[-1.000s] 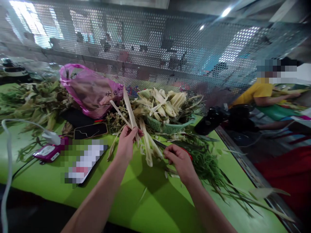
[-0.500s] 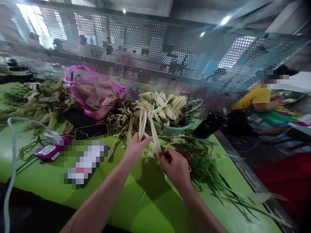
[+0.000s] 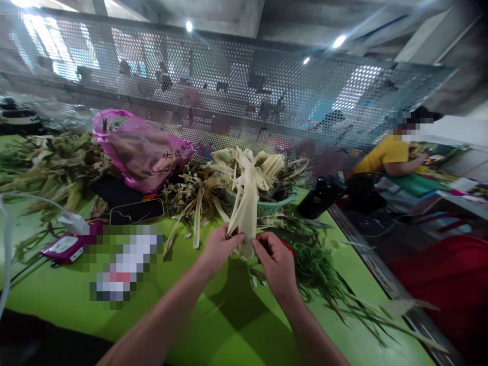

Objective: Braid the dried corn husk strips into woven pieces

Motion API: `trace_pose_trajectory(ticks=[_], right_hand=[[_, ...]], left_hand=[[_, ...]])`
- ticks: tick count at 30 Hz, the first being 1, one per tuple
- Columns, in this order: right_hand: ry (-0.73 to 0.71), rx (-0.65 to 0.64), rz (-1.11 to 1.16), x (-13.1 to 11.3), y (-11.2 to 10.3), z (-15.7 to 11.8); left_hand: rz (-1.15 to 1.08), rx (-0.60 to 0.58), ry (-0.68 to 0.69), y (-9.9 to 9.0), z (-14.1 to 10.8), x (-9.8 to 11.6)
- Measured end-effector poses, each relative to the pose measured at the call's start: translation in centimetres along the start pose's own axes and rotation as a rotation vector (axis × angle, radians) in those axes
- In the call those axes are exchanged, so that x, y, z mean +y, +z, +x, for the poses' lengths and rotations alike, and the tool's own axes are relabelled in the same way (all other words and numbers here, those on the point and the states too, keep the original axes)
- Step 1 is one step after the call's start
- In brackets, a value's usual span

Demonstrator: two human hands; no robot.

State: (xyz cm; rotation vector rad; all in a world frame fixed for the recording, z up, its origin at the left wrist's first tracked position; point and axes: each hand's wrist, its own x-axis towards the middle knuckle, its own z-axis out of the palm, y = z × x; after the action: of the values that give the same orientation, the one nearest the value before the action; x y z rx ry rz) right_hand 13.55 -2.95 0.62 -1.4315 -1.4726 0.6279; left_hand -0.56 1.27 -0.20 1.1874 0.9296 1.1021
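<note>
Pale dried corn husk strips [image 3: 247, 203] stand up between my two hands above the green table. My left hand [image 3: 221, 248] pinches the lower left side of the husk with thumb and fingers. On the other side, my right hand [image 3: 275, 260] grips its lower right edge, fingers curled. Just beyond the hands is a green basket [image 3: 280, 205] heaped with more pale husks [image 3: 272, 165]. A red-handled tool, mostly hidden, lies behind my right hand. Dark green stringy grass [image 3: 318, 267] spreads to the right of it.
A pink plastic bag [image 3: 143, 152], a phone [image 3: 136, 211] and a purple power strip [image 3: 66, 248] lie on the left. A black cylinder-like object [image 3: 320, 197] stands near the table's right edge. Behind runs a perforated metal screen [image 3: 229, 76]. A person in yellow [image 3: 385, 155] sits beyond, right.
The husk strips, earlier spread apart between my hands, are now gathered upright into one broad piece. My hands have come closer together. The view has shifted slightly.
</note>
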Motion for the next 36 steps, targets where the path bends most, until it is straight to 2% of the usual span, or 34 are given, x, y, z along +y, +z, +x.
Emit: trace_pose_trajectory(ticks=[9, 13, 17, 23, 30, 36], right_hand=[[0.070, -0.004, 0.143, 0.0, 0.1, 0.1], [0.162, -0.049, 0.291, 0.1, 0.1, 0.5], [0.184, -0.076, 0.320, 0.0, 0.0, 0.6], [0.185, -0.098, 0.289, -0.2, -0.2, 0.7], [0.182, -0.150, 0.310, 0.1, -0.4, 0.8], [0.169, -0.183, 0.354, -0.1, -0.2, 0.7]], left_hand=[[0.107, -0.087, 0.038, 0.1, 0.0, -0.6], [0.162, -0.106, 0.047, 0.0, 0.1, -0.4], [0.182, -0.110, 0.053, 0.1, 0.0, -0.4], [0.094, -0.126, 0.033, 0.3, -0.3, -0.3], [-0.097, -0.130, -0.068, 0.8, -0.7, 0.8], [-0.121, -0.106, -0.100, 0.7, -0.7, 0.1]])
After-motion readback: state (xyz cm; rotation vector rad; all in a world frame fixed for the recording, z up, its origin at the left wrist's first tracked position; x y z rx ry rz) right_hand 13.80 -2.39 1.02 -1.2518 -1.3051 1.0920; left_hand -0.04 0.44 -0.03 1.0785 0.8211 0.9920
